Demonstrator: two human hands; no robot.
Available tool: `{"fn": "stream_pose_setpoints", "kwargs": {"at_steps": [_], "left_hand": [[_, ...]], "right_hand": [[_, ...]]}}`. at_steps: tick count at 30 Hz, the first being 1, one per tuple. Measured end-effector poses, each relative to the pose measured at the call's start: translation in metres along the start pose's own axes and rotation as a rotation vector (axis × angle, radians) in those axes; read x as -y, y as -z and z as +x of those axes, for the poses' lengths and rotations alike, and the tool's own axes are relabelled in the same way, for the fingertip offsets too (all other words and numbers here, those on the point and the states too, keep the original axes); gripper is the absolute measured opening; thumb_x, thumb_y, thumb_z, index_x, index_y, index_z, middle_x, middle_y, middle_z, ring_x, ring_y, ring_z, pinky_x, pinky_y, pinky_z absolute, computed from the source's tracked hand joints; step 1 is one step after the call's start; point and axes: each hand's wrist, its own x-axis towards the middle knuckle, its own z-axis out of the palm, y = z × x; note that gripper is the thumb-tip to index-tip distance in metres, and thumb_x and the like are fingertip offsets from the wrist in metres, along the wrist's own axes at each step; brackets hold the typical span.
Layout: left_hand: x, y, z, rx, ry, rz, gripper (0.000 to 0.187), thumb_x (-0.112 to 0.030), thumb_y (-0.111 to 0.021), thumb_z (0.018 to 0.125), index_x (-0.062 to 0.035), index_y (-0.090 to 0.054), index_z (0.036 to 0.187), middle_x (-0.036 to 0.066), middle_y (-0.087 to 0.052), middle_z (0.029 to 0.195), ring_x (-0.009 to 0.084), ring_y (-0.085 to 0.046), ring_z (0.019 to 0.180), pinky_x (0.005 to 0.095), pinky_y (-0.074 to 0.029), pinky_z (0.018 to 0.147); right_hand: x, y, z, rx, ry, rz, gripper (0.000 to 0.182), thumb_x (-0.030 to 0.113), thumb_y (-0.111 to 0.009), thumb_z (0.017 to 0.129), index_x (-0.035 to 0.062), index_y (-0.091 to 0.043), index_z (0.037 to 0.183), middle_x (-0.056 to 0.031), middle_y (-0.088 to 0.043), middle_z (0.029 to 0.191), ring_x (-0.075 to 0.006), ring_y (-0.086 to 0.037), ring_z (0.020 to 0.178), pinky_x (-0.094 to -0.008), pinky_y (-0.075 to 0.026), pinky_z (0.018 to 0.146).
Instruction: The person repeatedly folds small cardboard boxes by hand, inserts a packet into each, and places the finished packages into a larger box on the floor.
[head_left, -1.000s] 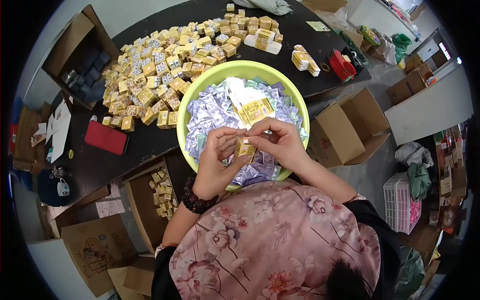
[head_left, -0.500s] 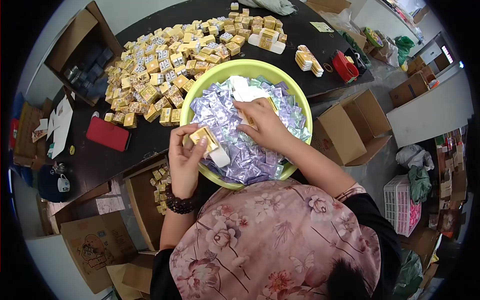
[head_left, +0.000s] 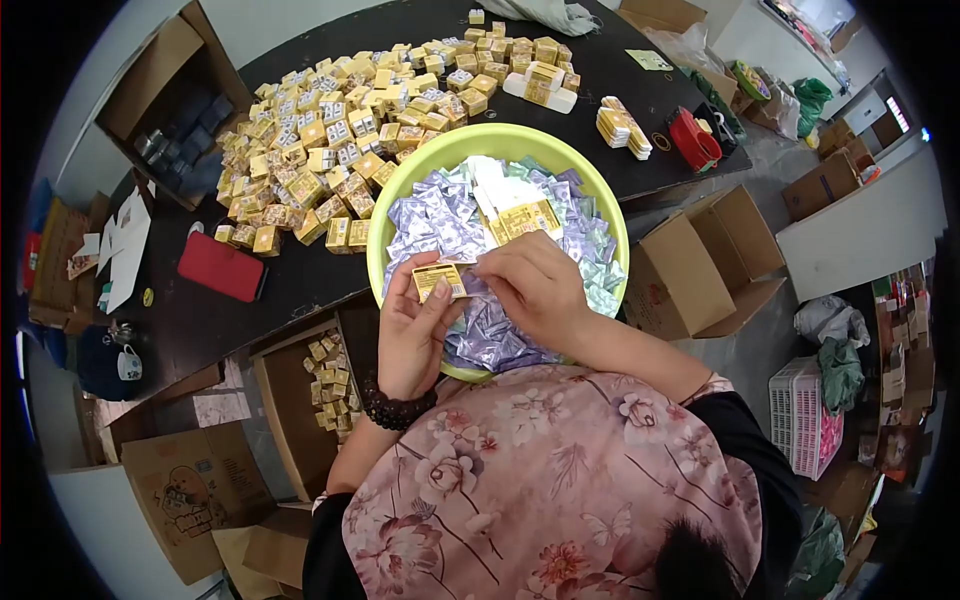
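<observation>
My left hand [head_left: 415,325] grips a small yellow box [head_left: 440,281] over the near left part of a yellow-green basin [head_left: 400,170]. Fingers of my right hand [head_left: 532,290] are pinched together at the box's right end, by a white flap; whether they hold the flap is hard to make out. Inside the basin lie many small purple and pale green packets [head_left: 435,218]. On top of these packets rest flat yellow-and-white box blanks [head_left: 522,220], just beyond my right hand.
Small yellow boxes [head_left: 330,140] are heaped on the dark table [head_left: 300,290]. A red case [head_left: 222,267] lies to the left, a stack of folded blanks [head_left: 622,128] and a red container [head_left: 693,140] to the right. Open cartons [head_left: 705,260] stand beside the table.
My right hand has come back from the blanks in the basin to the small box. My left hand has shifted right, turning the box so its printed side faces up.
</observation>
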Motion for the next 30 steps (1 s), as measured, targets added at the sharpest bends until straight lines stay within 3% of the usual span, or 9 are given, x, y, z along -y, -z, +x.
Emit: {"fn": "stream_pose_setpoints", "kwargs": {"at_steps": [5,7,10,14,16,20,23,28,30], "left_hand": [[0.003,-0.008,0.000,-0.059,0.025,-0.233,0.031,-0.012,-0.050,0.099,-0.0068,-0.041,0.129,0.010,-0.056,0.123,0.0198,-0.059,0.110,0.0342,-0.052,0.093],[0.009,-0.002,0.001,-0.008,0.043,-0.286,0.031,-0.013,-0.049,0.100,-0.0075,-0.040,0.129,0.011,-0.055,0.124,0.0215,-0.058,0.112,0.0361,-0.049,0.097],[0.018,-0.001,0.002,0.062,0.077,-0.373,0.031,-0.016,-0.047,0.101,-0.0085,-0.039,0.130,0.013,-0.053,0.128,0.0241,-0.056,0.116,0.0391,-0.045,0.102],[0.021,-0.003,-0.001,0.109,0.109,-0.422,0.031,-0.018,-0.047,0.101,-0.0090,-0.039,0.129,0.014,-0.052,0.129,0.0251,-0.051,0.122,0.0417,-0.040,0.106],[0.017,-0.004,-0.002,0.126,0.144,-0.404,0.031,-0.020,-0.047,0.101,-0.0089,-0.040,0.129,0.014,-0.052,0.129,0.0250,-0.053,0.120,0.0415,-0.043,0.104],[0.015,0.017,-0.002,0.266,0.292,-0.419,0.031,-0.024,-0.045,0.102,-0.0073,-0.041,0.128,0.014,-0.053,0.126,0.0243,-0.058,0.114,0.0395,-0.051,0.095],[0.010,0.016,-0.004,0.339,0.247,-0.362,0.031,-0.019,-0.044,0.102,-0.0047,-0.041,0.129,0.014,-0.055,0.122,0.0220,-0.060,0.109,0.0363,-0.055,0.089],[0.003,0.007,-0.006,0.252,0.266,-0.258,0.035,-0.009,-0.043,0.099,-0.0043,-0.041,0.134,0.012,-0.057,0.119,0.0187,-0.061,0.107,0.0318,-0.055,0.086],[0.007,0.007,-0.007,0.230,0.244,-0.174,0.037,-0.007,-0.042,0.098,-0.0048,-0.040,0.136,0.011,-0.057,0.119,0.0180,-0.061,0.106,0.0307,-0.056,0.084]], "right_hand": [[0.009,0.001,-0.002,0.013,-0.021,-0.029,0.028,0.001,-0.068,0.077,0.0066,-0.062,0.104,-0.0054,-0.065,0.097,-0.0223,-0.063,0.087,-0.0362,-0.040,0.079],[0.011,0.003,-0.001,0.046,-0.012,-0.092,0.035,0.002,-0.067,0.078,0.0079,-0.059,0.112,-0.0038,-0.065,0.104,-0.0205,-0.063,0.094,-0.0407,-0.034,0.088],[-0.002,-0.002,-0.015,0.147,0.085,-0.098,0.035,0.001,-0.066,0.079,0.0087,-0.059,0.112,-0.0038,-0.065,0.106,-0.0201,-0.062,0.097,-0.0446,-0.032,0.092],[-0.006,-0.004,-0.023,0.101,0.127,-0.051,0.039,-0.002,-0.065,0.076,0.0098,-0.059,0.112,-0.0033,-0.065,0.106,-0.0194,-0.062,0.099,-0.0450,-0.031,0.093],[-0.002,-0.005,-0.021,0.029,-0.025,0.042,0.039,-0.005,-0.063,0.074,0.0102,-0.059,0.110,-0.0030,-0.064,0.104,-0.0185,-0.062,0.098,-0.0455,-0.031,0.094],[0.002,0.009,-0.013,0.162,0.055,0.040,0.033,-0.005,-0.062,0.076,0.0103,-0.061,0.105,-0.0026,-0.064,0.104,-0.0191,-0.061,0.098,-0.0471,-0.032,0.095],[0.006,0.012,-0.009,0.127,0.131,0.015,0.023,-0.001,-0.064,0.079,0.0110,-0.064,0.099,-0.0020,-0.063,0.102,-0.0191,-0.061,0.097,-0.0476,-0.032,0.096],[0.008,0.009,-0.012,0.310,0.142,0.098,0.015,0.008,-0.074,0.075,0.0116,-0.065,0.087,-0.0066,-0.058,0.110,-0.0258,-0.055,0.110,-0.0437,-0.035,0.099],[0.007,0.004,-0.021,0.234,0.062,0.164,0.016,0.009,-0.076,0.075,0.0106,-0.065,0.086,-0.0088,-0.056,0.115,-0.0273,-0.053,0.114,-0.0440,-0.036,0.101]]}}
